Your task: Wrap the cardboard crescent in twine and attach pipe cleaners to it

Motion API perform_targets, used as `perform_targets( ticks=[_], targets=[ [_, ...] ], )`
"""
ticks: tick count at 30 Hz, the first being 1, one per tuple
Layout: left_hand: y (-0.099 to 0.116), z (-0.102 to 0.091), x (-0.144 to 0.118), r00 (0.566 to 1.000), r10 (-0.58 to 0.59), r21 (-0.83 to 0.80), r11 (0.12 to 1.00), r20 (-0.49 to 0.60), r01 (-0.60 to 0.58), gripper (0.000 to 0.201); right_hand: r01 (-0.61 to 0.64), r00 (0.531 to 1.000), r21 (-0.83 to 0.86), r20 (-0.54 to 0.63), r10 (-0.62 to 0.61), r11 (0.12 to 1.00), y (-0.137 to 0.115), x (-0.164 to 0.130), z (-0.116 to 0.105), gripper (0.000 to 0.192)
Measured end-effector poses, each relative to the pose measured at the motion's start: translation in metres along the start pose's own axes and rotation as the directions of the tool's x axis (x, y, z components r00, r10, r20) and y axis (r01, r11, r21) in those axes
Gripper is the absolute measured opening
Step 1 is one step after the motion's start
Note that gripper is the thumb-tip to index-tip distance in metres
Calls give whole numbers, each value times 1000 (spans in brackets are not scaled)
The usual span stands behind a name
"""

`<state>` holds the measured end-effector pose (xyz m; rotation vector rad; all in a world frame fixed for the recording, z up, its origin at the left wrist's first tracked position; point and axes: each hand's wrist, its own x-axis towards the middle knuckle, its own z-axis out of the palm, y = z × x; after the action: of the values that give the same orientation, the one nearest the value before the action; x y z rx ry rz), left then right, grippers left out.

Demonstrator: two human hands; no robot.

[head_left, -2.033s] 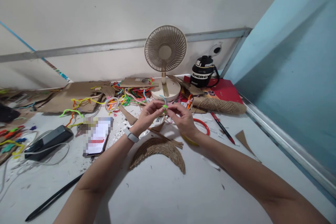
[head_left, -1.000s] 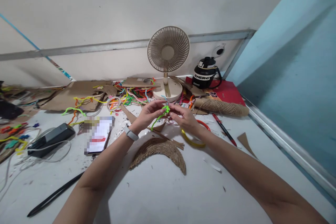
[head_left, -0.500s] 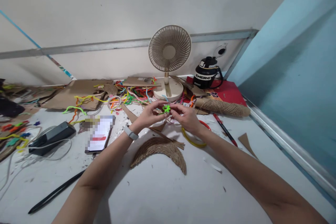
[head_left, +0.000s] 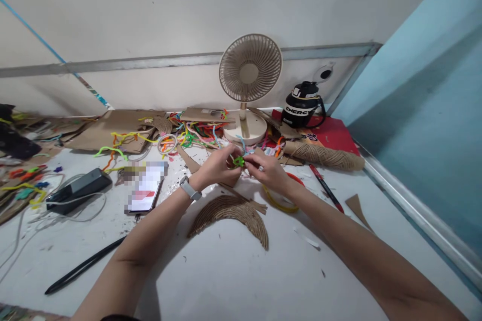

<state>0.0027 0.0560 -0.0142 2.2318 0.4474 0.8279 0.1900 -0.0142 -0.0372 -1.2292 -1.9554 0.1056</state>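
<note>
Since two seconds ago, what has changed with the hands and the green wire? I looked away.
A second ago a green tail hung loose from the pinch; now the pipe cleaner is a tight little bundle between left hand and right hand. Both kept their grip. Fan, phone and woven crescent stayed put.

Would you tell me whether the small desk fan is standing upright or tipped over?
Upright: the fan stands on its round base, head raised on the stem.

A single head-worn camera looks forward and down across a cluttered white table (head_left: 233, 281). Both forearms reach in from the bottom edge.
</note>
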Motion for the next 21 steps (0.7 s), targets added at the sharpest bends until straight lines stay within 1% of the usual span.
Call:
perform_targets(
  ticks=[3, 7, 14, 21],
  targets=[
    [1, 0, 0, 1000, -12, 48, 999, 7, 11, 24, 59, 998, -63, 14, -58, 996, 0, 0, 0, 21],
    [4, 1, 0, 998, -50, 67, 997, 24, 49, 25, 99, 994, -103, 54, -94, 990, -1, -1, 0, 23],
    [7, 1, -1, 994, -100, 132, 987, 47, 93, 26, 122, 991, -162, 76, -111, 979, 0, -4, 3, 24],
    [6, 2, -1, 995, -91, 158, 984, 37, 84, 27, 130, 991, -200, 62, -120, 971, 3, -5, 6, 22]
  ],
)
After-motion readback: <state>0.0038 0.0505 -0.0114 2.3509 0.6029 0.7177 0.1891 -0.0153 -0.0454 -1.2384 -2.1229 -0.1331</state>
